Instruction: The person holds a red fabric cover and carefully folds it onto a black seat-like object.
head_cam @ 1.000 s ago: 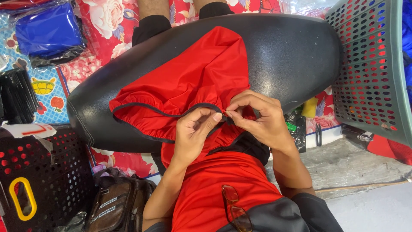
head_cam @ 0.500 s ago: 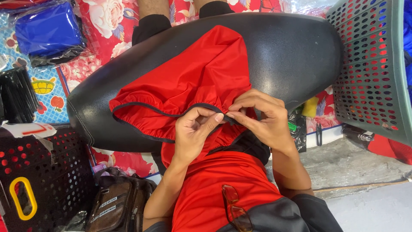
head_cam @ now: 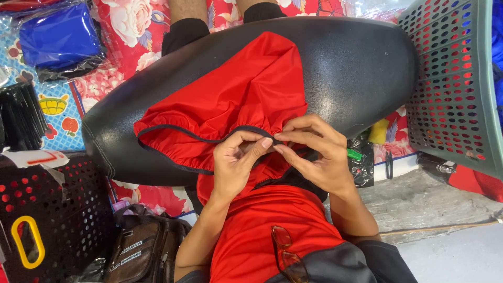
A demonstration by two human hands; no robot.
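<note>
Red cover [head_cam: 236, 99]: stretched over the near part of a black seat [head_cam: 356, 68], which lies across the lap; its black-piped hem gathers in puckers along the near edge
Hands: left hand [head_cam: 236, 162] and right hand [head_cam: 319, 157] meet at the hem, just beside each other; thumbs and forefingers of both are closed in a pinch on the gathered edge, the other fingers curled
Edges: the seat's far rim touches the knees of a second person sitting opposite; its right end nearly meets a green basket [head_cam: 456, 89]
Room: tight on every side; a black crate [head_cam: 57, 215] and a brown bag [head_cam: 141, 251] crowd the left, bare concrete floor [head_cam: 450, 246] lies open at the right
Hidden: the hem under the fingertips cannot be seen; the seat's underside is out of view; the basket is cut off at the frame's right
Look: smooth, shiny red fabric, creased toward the pinch
</note>
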